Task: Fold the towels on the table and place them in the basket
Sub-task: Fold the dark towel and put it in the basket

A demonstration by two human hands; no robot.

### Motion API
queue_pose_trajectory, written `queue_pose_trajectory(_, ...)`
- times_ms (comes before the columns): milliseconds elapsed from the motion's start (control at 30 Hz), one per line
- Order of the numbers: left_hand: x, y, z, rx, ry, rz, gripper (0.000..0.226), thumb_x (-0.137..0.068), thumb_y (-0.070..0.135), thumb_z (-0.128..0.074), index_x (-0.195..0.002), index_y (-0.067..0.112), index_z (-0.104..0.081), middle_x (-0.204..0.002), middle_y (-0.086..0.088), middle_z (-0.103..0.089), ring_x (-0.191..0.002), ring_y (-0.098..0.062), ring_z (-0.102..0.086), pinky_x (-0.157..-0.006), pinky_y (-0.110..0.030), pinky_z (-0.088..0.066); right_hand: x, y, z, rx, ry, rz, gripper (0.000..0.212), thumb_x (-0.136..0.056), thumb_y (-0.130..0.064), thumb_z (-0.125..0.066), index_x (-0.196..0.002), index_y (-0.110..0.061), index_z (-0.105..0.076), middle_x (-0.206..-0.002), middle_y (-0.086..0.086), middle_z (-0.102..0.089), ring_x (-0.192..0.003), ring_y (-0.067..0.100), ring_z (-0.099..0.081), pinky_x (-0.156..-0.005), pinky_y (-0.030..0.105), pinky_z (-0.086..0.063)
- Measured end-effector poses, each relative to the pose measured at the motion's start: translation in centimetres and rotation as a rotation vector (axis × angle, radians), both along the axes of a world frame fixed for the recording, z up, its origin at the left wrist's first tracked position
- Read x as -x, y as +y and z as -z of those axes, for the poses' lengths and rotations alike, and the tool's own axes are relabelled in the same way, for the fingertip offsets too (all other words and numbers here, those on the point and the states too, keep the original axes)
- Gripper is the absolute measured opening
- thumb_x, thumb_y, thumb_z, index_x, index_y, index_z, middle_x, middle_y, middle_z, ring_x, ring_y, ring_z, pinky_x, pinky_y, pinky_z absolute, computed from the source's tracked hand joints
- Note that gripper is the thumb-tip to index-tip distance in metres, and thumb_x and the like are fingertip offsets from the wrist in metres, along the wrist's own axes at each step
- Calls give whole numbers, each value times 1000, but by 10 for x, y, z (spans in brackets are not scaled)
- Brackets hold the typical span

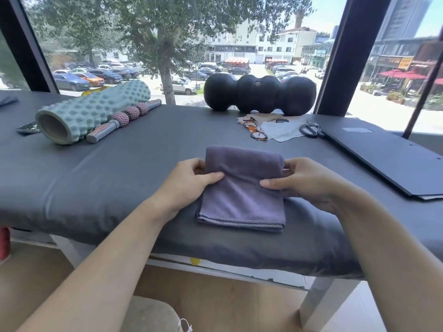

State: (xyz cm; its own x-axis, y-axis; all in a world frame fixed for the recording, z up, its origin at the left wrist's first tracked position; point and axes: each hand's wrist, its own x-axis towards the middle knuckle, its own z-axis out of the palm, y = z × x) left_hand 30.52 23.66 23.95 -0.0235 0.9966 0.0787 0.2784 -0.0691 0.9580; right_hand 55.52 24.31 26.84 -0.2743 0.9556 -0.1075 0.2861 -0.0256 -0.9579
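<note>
Here, a folded purple-grey towel [242, 188] lay on the near part of the table [143, 164], which was covered in a dark grey sheet, and its stitched layered edges faced the person. The left hand [191, 182] pinched the towel's left edge, thumb on top of the cloth and fingers curled underneath. The right hand [299, 180] pinched the right edge in the same way, thumb lying flat across the upper surface, the other fingers tucked below the fold. The far half of the towel rose slightly between the two hands (the cloth sagged into soft creases there), while the near half rested flat on the sheet.

Farther back on the left stood a pale green knobbed foam roller [91, 111], and a massage stick with pink rollers [124, 117] lay just beside it, touching its side. A small dark object poked out left of the foam roller, too hidden to name. By the window sat a black peanut-shaped roller [260, 94] with three lobes. In front of it were tortoiseshell glasses [255, 128] lying partly on white paper [282, 131], and black scissors [310, 129] just to the right. A flat black board [383, 154] lay along the right side.
</note>
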Motion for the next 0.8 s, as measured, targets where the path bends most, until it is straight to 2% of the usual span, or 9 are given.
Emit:
queue_pose_trajectory(100,5,3,1,-1,-3,38,30,-84,20,-82,-108,8,-68,-104,-9,-77,-97,-24,-74,-92,-39,-58,3,2,2,-81,46,53,32,-83,1,-77,-114,-8,-72,-107,8,-77,-99,22,-75,-73,28,-61)
queue_pose_trajectory(233,9,1,1,-68,34,101,43,-75,0,-86,-113,8,-67,-106,-11,-77,-103,-37,-71,-96,-45,-57,3,6,6,-150,90,73,28,-84,8,-73,-109,-5,-73,-105,11,-77,-93,20,-73,-81,31,-61)
queue_pose_trajectory(300,10,3,3,-125,59,137,36,-75,-10,-82,-101,9,-66,-89,3,-78,-83,-19,-74,-80,-29,-60,2,7,8,-222,78,49,26,-82,14,-70,-103,-1,-74,-96,8,-78,-87,15,-71,-82,27,-59)
queue_pose_trajectory(367,10,2,2,-176,107,142,32,-76,-13,-79,-86,10,-60,-67,15,-68,-61,-1,-59,-60,-14,-48,1,8,9,-311,50,23,29,-80,20,-67,-97,-2,-75,-87,2,-77,-81,9,-69,-78,21,-55)
queue_pose_trajectory(400,10,2,2,-198,134,134,32,-76,-13,-79,-84,10,-58,-65,15,-64,-58,1,-53,-57,-13,-44,0,8,10,-340,40,15,33,-80,23,-65,-96,-3,-76,-88,1,-78,-81,9,-70,-77,20,-55)
queue_pose_trajectory(500,12,1,1,-250,199,149,27,-80,-20,-67,-82,6,-59,-73,-4,-64,-62,-6,-51,-57,-21,-41,-2,8,11,-383,-1,-6,44,-82,27,-56,-91,-9,-78,-98,7,-79,-92,14,-74,-81,22,-57)
queue_pose_trajectory(567,15,0,3,-239,210,166,30,-82,-19,-62,-79,12,-63,-79,-15,-69,-65,-10,-55,-60,-26,-44,-5,7,12,-385,-41,-43,46,-81,28,-55,-87,-10,-79,-101,6,-78,-97,15,-74,-84,20,-56)
queue_pose_trajectory(700,15,-3,3,-207,219,201,36,-84,-13,-66,-71,20,-63,-90,-3,-73,-61,1,-57,-64,-20,-47,-12,3,9,-386,-173,-97,67,-78,31,-54,-69,-30,-82,-106,-4,-76,-99,8,-72,-87,14,-52)
queue_pose_trajectory(800,16,-4,3,-156,252,191,35,-86,-9,-65,-70,21,-68,-95,-7,-76,-67,-9,-61,-71,-27,-52,-14,2,9,-434,-316,-121,78,-78,28,-46,-68,-41,-80,-111,-12,-74,-103,5,-69,-96,19,-49)
